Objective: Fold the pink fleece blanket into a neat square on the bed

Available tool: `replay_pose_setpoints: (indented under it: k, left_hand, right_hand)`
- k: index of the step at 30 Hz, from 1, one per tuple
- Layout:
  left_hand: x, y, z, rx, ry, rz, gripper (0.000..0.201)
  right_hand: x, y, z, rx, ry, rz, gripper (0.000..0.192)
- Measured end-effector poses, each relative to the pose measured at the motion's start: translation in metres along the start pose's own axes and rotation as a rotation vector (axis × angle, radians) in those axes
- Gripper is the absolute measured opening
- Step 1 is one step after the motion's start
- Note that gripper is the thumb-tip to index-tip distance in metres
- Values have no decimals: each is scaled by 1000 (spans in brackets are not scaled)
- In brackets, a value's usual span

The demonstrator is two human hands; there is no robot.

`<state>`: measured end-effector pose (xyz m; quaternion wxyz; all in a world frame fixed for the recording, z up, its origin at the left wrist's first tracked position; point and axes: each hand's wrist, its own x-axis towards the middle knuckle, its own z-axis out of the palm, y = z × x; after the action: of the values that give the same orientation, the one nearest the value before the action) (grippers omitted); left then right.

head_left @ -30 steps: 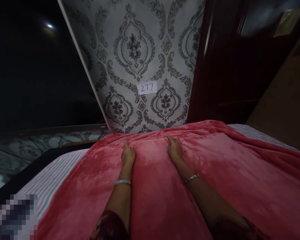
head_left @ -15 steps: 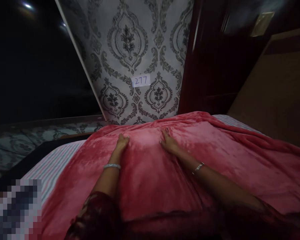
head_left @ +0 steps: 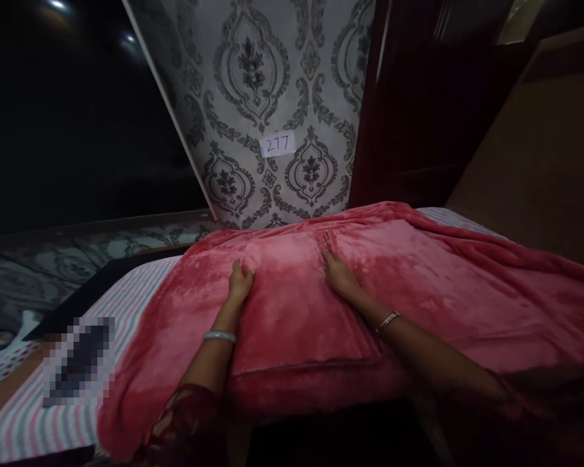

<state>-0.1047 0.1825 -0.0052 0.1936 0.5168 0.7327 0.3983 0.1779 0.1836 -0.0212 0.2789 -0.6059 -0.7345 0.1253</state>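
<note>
A folded rectangle of red plush fabric (head_left: 296, 318) lies flat between my hands, its seamed near edge parallel to me. Beneath and around it spreads red plush cloth (head_left: 433, 285) of the same colour. My left hand (head_left: 241, 281) rests on the rectangle's left side, fingers stretched forward and thumb apart. Against its right edge lies my right hand (head_left: 341, 275), with fingers extended along the fabric and their tips partly hidden. Neither hand visibly grips the cloth. A bangle (head_left: 219, 335) circles my left wrist, and a thin silver bracelet (head_left: 387, 321) my right.
A striped cloth (head_left: 43, 415) covers the surface at the left, with a pixelated object on it. Behind stand a patterned wall (head_left: 253, 71) with a "277" label (head_left: 278, 144), a large dark screen (head_left: 78, 130) and a dark red door (head_left: 409, 110).
The camera view has shifted, so more of the near edge shows. My hands have slid slightly toward me along the folded fabric, still spread on it.
</note>
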Motion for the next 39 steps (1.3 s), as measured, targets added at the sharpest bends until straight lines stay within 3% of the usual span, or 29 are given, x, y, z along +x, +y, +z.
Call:
replay_pose_setpoints:
  k: [4, 7, 9, 12, 19, 24, 28, 32, 36, 39]
  left_hand:
    - [-28, -17, -18, -110, -101, -60, 71]
    - [-63, -37, -20, -232, -128, 10, 79]
    - [-81, -47, -16, -235, -94, 91, 80]
    - [-93, -51, -12, -178, -56, 129, 77]
    - [-92, -46, -14, -201, -64, 69, 77]
    - [-97, -45, -16, -316, -45, 27, 77]
    - [-104, -45, -27, -502, -104, -82, 70]
    - [-105, -49, -36, -554, -94, -116, 51]
    - [-104, -51, -35, -552, -107, -133, 53]
    - [-103, -53, -32, -528, -118, -120, 53]
  right_hand:
    - [-34, -32, -17, -195, -77, -118, 59]
    - [-71, -54, -12, -227, -223, -296, 65]
    - [-90, -60, -3, -207, -329, -314, 69]
    - [-104, -55, 5, -189, -368, -272, 69]
    - [-112, -28, -9, -250, -368, -195, 67]
    - [-120, -26, -15, -250, -355, -128, 66]
    - [-119, -25, -19, -219, -221, -92, 62]
    - [-109, -16, -26, -150, -77, -33, 53]
    - [-90, -9, -32, -136, -74, 75, 53]
    - [-79, -9, -32, -147, -78, 77, 52]
